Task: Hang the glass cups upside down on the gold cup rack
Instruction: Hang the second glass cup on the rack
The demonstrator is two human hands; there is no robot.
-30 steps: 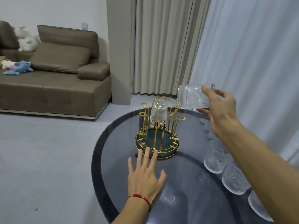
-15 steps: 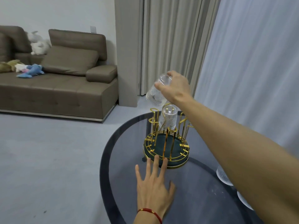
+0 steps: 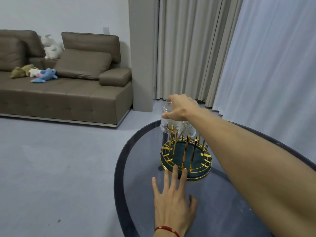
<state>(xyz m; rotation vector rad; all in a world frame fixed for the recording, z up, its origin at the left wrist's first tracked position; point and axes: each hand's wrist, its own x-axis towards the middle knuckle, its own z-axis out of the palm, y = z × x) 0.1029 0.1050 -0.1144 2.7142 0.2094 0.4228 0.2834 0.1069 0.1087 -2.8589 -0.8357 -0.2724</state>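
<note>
The gold cup rack [image 3: 185,158] with a dark green base stands on the round dark glass table [image 3: 136,168]. My right hand [image 3: 181,108] grips a clear ribbed glass cup [image 3: 168,124] upside down, its mouth down over a gold prong at the rack's far left. A second glass cup [image 3: 189,130] hangs upside down on a prong just right of it, partly hidden by my right wrist. My left hand [image 3: 172,200] lies flat on the table with fingers spread, its fingertips touching the rack's near rim.
A brown sofa [image 3: 68,93] with several plush toys stands at the left across grey floor. Beige curtains [image 3: 188,48] and a white sheer curtain [image 3: 273,65] hang behind the table. My right forearm crosses the table's right side and hides what lies there.
My right hand has turned the cup mouth-down and lowered it from above the rack onto the far-left prong. My left hand stays flat by the rack. The view has shifted left.
</note>
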